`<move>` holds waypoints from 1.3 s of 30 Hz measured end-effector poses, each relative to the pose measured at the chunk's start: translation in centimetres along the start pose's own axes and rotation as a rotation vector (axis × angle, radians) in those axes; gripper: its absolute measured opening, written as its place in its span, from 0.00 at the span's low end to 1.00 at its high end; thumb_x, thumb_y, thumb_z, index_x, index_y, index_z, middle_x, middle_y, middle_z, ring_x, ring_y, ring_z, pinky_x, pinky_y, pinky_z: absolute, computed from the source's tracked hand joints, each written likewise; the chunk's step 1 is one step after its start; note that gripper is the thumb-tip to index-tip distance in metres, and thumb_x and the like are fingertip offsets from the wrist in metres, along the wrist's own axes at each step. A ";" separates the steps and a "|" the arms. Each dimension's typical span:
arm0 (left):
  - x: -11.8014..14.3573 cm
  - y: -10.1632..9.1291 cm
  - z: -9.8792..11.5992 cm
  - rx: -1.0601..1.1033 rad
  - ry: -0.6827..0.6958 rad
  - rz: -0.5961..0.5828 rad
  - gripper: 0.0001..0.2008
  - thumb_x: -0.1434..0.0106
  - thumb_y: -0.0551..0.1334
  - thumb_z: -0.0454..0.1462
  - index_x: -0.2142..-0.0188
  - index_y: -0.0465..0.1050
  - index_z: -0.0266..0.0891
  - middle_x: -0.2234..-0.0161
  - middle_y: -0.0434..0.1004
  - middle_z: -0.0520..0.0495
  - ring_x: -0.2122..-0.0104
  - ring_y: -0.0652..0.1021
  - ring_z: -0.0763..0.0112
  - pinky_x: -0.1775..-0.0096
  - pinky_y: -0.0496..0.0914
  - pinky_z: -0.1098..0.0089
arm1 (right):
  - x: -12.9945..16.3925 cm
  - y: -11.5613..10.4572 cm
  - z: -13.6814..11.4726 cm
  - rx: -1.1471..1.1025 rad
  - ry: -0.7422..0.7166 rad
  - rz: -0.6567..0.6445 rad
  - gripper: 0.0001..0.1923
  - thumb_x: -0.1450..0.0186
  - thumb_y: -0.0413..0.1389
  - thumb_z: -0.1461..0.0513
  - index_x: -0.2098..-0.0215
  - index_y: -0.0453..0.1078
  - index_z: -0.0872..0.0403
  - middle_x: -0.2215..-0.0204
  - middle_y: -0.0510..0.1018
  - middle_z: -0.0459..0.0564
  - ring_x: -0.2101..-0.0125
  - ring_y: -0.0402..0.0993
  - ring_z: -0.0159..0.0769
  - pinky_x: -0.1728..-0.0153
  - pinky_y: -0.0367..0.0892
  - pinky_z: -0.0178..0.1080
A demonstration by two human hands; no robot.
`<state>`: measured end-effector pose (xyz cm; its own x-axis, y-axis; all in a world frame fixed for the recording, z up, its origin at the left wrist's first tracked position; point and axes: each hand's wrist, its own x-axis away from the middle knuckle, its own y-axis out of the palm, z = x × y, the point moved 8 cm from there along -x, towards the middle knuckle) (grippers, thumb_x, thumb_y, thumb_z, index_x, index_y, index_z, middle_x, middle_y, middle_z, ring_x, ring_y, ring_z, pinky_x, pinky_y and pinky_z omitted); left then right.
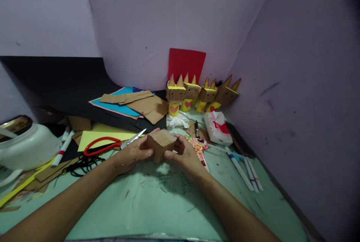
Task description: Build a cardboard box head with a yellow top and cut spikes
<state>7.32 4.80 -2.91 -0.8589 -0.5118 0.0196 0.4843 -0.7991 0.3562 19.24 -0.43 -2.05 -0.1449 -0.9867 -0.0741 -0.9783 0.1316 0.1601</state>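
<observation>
Head view: the left hand (132, 154) and right hand (184, 154) grasp a cardboard box (161, 143) between them, just above the green mat (157, 204). Red scissors (105, 145) lie just left; 4 cardboard figures (201, 93) stand behind.

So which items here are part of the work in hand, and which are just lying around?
In hand:
cardboard box, held between left hand and right hand

Lying about:
red-handled scissors
cardboard figures at the back
cardboard sheets
black pen
white markers
tissue pack
</observation>
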 end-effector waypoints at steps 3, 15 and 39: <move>-0.3 0.1 0.2 -0.072 0.013 0.052 0.36 0.49 0.69 0.44 0.43 0.62 0.37 0.44 0.68 0.38 0.43 0.66 0.51 0.47 0.62 0.61 | -0.3 -0.8 0.1 0.049 0.005 0.082 0.28 0.57 0.68 0.60 0.59 0.64 0.51 0.60 0.74 0.51 0.58 0.71 0.43 0.60 0.67 0.43; 0.1 -0.4 1.0 -0.179 0.069 0.267 0.37 0.56 0.72 0.40 0.48 0.60 0.36 0.50 0.70 0.37 0.50 0.71 0.53 0.51 0.66 0.61 | 0.3 -0.6 -0.3 0.292 0.019 0.128 0.27 0.61 0.69 0.60 0.66 0.63 0.51 0.69 0.70 0.45 0.67 0.68 0.37 0.68 0.66 0.39; 0.9 -0.5 1.8 -0.325 0.080 0.433 0.29 0.53 0.69 0.48 0.54 0.72 0.33 0.59 0.77 0.41 0.59 0.75 0.55 0.61 0.69 0.67 | 0.2 -0.3 -0.3 0.181 0.004 0.053 0.25 0.49 0.64 0.51 0.56 0.73 0.54 0.60 0.79 0.53 0.58 0.74 0.45 0.57 0.69 0.46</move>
<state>6.01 5.34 -1.38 -0.5602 -0.8280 0.0250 0.8284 -0.5597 0.0244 19.51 -0.66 -1.85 -0.1968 -0.9782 -0.0667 -0.9800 0.1982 -0.0158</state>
